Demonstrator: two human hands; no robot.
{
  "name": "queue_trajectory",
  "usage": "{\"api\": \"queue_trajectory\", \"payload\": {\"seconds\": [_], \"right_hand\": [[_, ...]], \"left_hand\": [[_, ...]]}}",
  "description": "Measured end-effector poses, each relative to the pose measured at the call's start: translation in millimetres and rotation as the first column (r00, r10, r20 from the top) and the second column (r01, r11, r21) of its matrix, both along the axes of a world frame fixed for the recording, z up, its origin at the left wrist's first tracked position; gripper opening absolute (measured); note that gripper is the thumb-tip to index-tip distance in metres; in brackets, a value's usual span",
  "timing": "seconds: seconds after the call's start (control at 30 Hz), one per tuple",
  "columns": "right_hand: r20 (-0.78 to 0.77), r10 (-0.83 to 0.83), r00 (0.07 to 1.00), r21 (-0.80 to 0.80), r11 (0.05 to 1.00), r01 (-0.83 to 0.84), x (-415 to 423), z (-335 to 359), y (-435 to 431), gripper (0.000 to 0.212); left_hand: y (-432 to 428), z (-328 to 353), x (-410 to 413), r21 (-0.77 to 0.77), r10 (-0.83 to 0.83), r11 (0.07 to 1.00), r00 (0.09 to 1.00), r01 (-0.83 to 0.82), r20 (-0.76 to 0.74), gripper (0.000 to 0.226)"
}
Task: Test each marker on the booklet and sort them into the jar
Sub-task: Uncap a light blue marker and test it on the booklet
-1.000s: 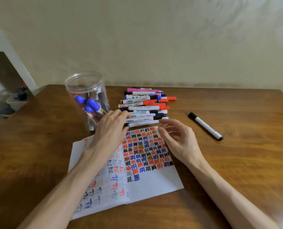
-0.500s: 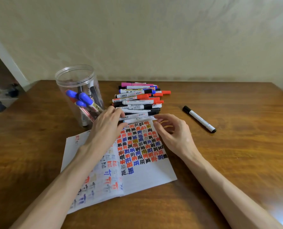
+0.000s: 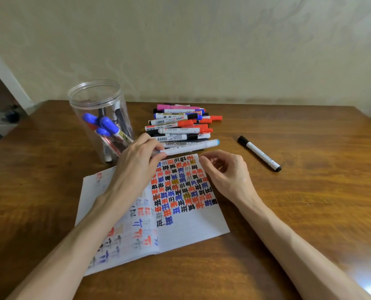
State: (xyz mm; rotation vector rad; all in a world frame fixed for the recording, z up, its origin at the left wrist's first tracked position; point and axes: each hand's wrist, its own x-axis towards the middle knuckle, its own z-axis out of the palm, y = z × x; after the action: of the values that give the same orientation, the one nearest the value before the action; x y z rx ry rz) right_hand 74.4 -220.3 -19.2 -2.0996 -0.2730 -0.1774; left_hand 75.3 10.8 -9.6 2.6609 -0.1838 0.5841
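We see the left hand pinching the left end of a white marker with a light-blue cap at the near edge of the marker pile, just beyond the open paper booklet — the right hand hovers loosely curled and empty, with the clear plastic jar at far left.

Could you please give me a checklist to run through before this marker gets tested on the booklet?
1. Left hand grips the blue-capped marker: ok, pinched at its left end.
2. Right hand free for the cap: ok, holds nothing.
3. Cap off: not ok, it is on.
4. Blank space on the booklet: ok, lower right page is bare.
5. Jar upright, mouth open: ok.
6. Marker clear of the marker pile: cannot tell, blurred.
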Motion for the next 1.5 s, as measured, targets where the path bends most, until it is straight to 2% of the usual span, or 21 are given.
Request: {"api": "queue_trajectory", "payload": {"seconds": [0.1,0.17,0.27,0.37,0.47,0.6,0.67,0.8,0.93,1.1,1.4,1.5], "right_hand": [[-0.190,0.066,0.980,0.231,0.973,-0.020,-9.1,6.5,4.6,0.027],[-0.254,0.129,0.959,0.362,0.932,-0.030,-17.2,10.5,8.6,0.028],[-0.231,0.171,0.958,0.442,0.896,-0.053,-24.8,12.3,13.4,0.034],[-0.195,0.189,0.962,0.478,0.875,-0.075,-26.9,11.5,15.0,0.029],[-0.187,0.201,0.962,0.496,0.864,-0.084,-27.9,11.5,16.2,0.026],[-0.177,0.203,0.963,0.486,0.869,-0.094,-29.2,12.1,18.1,0.028],[-0.177,0.222,0.959,0.477,0.872,-0.114,-30.0,12.4,18.9,0.027],[-0.166,0.256,0.952,0.468,0.871,-0.152,-31.8,10.7,20.0,0.023],[-0.106,0.238,0.966,0.450,0.878,-0.167,-36.6,7.7,22.5,0.022],[-0.045,0.253,0.966,0.446,0.871,-0.207,-40.2,9.1,23.5,0.020],[-0.075,0.120,0.990,0.466,0.882,-0.072,-42.0,10.4,21.6,0.023],[-0.061,0.144,0.988,0.482,0.871,-0.097,-42.1,10.3,20.3,0.022]], "left_hand": [[-2.8,6.9,-19.5,-0.148,-0.075,0.987,0.996,0.066,-0.054,0.013],[-5.4,9.9,-32.4,-0.206,-0.147,0.971,0.984,0.124,-0.101,0.015],[-7.8,9.4,-43.7,-0.265,-0.229,0.947,0.961,0.183,-0.155,0.017],[-10.5,7.2,-46.1,-0.275,-0.283,0.933,0.947,0.233,-0.156,0.034],[-10.2,3.9,-46.4,-0.236,-0.319,0.927,0.944,0.290,-0.091,0.044],[-9.1,-2.4,-49.1,-0.207,-0.362,0.918,0.928,0.339,-0.087,0.026],[-8.8,-4.3,-50.0,-0.204,-0.383,0.911,0.919,0.359,-0.095,0.025],[-5.3,-6.9,-51.2,-0.252,-0.379,0.903,0.922,0.348,-0.086,0.034],[-4.8,-3.4,-56.5,-0.299,-0.389,0.891,0.914,0.342,-0.115,0.031],[0.9,1.7,-59.4,-0.441,-0.423,0.845,0.883,0.304,-0.202,0.030],[-9.5,1.3,-57.3,-0.366,-0.384,0.867,0.921,0.337,-0.060,0.032],[-5.5,1.8,-56.6,-0.422,-0.401,0.847,0.910,0.324,-0.107,0.032]]}}
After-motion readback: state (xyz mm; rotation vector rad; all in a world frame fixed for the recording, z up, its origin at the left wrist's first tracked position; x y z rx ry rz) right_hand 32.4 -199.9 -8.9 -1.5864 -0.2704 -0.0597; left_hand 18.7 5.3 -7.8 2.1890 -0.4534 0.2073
